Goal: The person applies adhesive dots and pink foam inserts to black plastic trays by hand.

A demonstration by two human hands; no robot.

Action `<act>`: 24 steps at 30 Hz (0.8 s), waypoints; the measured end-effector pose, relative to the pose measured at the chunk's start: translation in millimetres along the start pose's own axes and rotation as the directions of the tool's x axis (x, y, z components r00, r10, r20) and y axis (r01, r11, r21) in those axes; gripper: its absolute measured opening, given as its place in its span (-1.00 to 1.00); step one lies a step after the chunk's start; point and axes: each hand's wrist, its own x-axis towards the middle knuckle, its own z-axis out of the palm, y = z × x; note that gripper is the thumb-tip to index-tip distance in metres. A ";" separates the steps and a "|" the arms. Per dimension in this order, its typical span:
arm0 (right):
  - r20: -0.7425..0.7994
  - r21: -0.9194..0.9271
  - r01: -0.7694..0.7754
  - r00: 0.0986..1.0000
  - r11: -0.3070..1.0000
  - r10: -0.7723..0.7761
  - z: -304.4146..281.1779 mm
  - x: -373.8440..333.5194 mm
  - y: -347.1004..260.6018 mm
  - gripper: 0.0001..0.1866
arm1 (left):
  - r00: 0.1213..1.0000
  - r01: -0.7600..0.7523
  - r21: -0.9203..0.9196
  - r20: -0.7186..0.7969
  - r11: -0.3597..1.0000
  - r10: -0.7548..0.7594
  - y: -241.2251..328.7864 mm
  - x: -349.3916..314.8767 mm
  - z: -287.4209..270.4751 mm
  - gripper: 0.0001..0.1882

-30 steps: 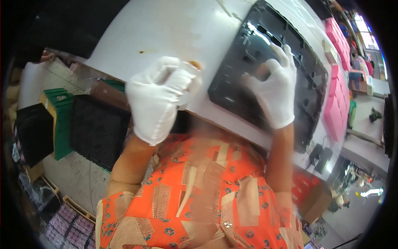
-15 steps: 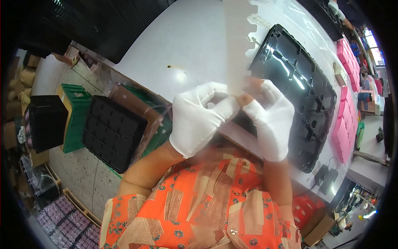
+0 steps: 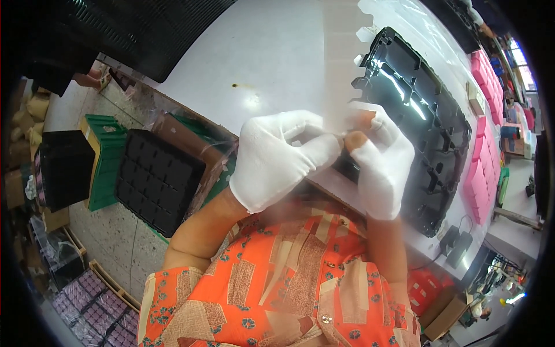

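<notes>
A pale, see-through-looking strip with a notched right edge (image 3: pixel 340 63) rises from my fingertips toward the top of the view, its lower part blurred. My left hand (image 3: pixel 280 159), in a white glove, pinches its lower end with thumb and fingers pressed together. Close beside it, my right hand (image 3: pixel 381 165) closes on the same end; the glove leaves its thumb tip and a fingertip bare. The exact grip of both hands is partly hidden by blur. Behind the right hand a glossy black moulded tray (image 3: pixel 413 124) lies on the white table (image 3: pixel 277 63).
A dark ribbed panel (image 3: pixel 139 34) covers the table's far left. Pink moulded pieces (image 3: pixel 481 173) line the right side, near a black adapter (image 3: pixel 459 250). On the floor at left stand a black tray (image 3: pixel 159 179), green crates (image 3: pixel 104 156) and wrapped purple stacks (image 3: pixel 95 306).
Both hands have shifted slightly right with the notched strip, which also moved right. Their fingertips stay close together at its lower end.
</notes>
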 end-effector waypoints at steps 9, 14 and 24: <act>0.046 0.044 -0.149 0.988 0.988 0.147 -8.5 7.8 -2.4 -0.80 | 0.978 -0.181 -0.119 0.085 0.976 0.191 1.1 10.7 -16.8 -0.70; 0.075 0.080 -0.076 0.995 0.994 0.070 -11.4 7.9 3.4 -0.81 | 0.979 -0.181 0.000 -0.093 0.984 0.180 13.8 21.3 -0.4 -0.85; 0.033 -0.565 0.495 0.813 0.660 -0.582 -12.9 11.3 5.5 -0.79 | 0.962 -0.201 -0.079 -0.202 0.976 0.182 6.2 24.7 14.0 -0.94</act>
